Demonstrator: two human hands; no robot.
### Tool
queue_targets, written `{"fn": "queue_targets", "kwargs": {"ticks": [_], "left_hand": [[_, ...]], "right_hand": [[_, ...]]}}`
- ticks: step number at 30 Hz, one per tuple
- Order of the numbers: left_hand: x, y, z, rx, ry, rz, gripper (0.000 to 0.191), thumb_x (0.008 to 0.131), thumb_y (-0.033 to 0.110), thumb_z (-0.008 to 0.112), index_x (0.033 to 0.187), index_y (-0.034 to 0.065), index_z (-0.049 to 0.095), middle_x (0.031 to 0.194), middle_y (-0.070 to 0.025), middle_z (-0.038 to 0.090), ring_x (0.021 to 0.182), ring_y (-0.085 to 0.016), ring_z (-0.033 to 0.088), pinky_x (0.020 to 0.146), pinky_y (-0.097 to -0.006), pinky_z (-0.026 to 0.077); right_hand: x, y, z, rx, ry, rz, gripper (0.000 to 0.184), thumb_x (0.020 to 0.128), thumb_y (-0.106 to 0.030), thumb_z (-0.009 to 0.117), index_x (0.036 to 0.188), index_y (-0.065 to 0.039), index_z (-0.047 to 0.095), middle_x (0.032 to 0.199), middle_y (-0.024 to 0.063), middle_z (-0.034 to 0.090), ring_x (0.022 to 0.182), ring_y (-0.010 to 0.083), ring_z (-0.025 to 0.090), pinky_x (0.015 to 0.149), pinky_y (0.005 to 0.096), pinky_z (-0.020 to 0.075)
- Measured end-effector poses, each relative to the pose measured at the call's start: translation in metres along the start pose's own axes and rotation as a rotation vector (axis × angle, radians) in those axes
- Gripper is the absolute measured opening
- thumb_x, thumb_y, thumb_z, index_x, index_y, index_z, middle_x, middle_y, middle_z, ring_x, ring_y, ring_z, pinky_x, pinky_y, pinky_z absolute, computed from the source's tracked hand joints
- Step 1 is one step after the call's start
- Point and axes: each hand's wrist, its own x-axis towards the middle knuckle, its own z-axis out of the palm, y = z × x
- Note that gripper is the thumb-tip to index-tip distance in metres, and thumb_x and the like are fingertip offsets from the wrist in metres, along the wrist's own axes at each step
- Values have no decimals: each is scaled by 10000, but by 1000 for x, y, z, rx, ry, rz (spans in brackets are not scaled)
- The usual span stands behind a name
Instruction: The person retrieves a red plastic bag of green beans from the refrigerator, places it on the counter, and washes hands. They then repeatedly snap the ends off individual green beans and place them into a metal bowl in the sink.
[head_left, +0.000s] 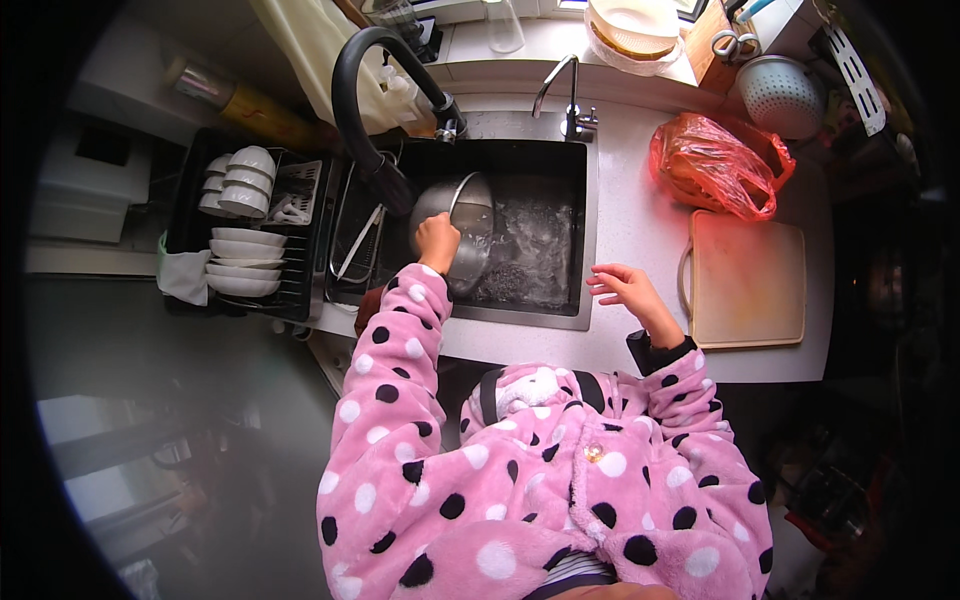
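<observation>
My left hand (437, 241) grips the rim of a metal bowl (470, 251), which is tilted inside the dark sink (525, 311). Water lies and splashes in the basin to the right of the bowl. Over the bowl's left side hangs the head of a black faucet (358, 90). My right hand (621, 289) is held over the counter by the sink's right edge, its fingers spread and nothing in them. A wire rack (364, 244) stands at the sink's left end.
To the left, a black dish rack (304, 277) holds white bowls (247, 182) and plates (245, 262). A small chrome tap (574, 101) rises behind the sink. On the right counter are a red plastic bag (712, 165), a cutting board (748, 281) and a colander (780, 97).
</observation>
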Motion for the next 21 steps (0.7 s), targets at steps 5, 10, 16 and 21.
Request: {"fn": "queue_targets", "kwargs": {"ticks": [5, 10, 16, 21], "left_hand": [[0, 0, -1, 203, 127, 369, 98, 734, 68, 533, 643, 88, 565, 645, -114, 623, 576, -266, 640, 520, -357, 518], [5, -1, 0, 364, 176, 519, 96, 737, 97, 535, 643, 113, 526, 622, -65, 594, 534, -211, 627, 469, -308, 507], [12, 12, -13, 265, 215, 493, 94, 719, 91, 540, 631, 109, 514, 614, -84, 588, 527, -238, 621, 469, -336, 503], [20, 10, 2, -148, 190, -36, 86, 715, 79, 518, 663, 23, 558, 666, -197, 609, 642, -401, 603, 595, -475, 480]], "right_hand": [[-4, -7, -7, 27, 23, -28, 324, 913, -208, 529, 1175, -18, 549, 1016, 106, 645, 882, 180, 637, 725, 289, 525], [-14, -17, -22, 72, 63, -91, 323, 908, -198, 538, 1172, -12, 552, 1014, 109, 644, 864, 171, 638, 702, 277, 525], [-27, -15, -67, 84, 347, -168, 334, 891, -164, 565, 1188, -14, 541, 1104, 115, 600, 873, 181, 634, 691, 274, 530], [-26, -17, -130, -81, 831, -364, 508, 833, -90, 625, 1291, -8, 422, 1282, 144, 461, 1011, 207, 570, 715, 285, 525]]}}
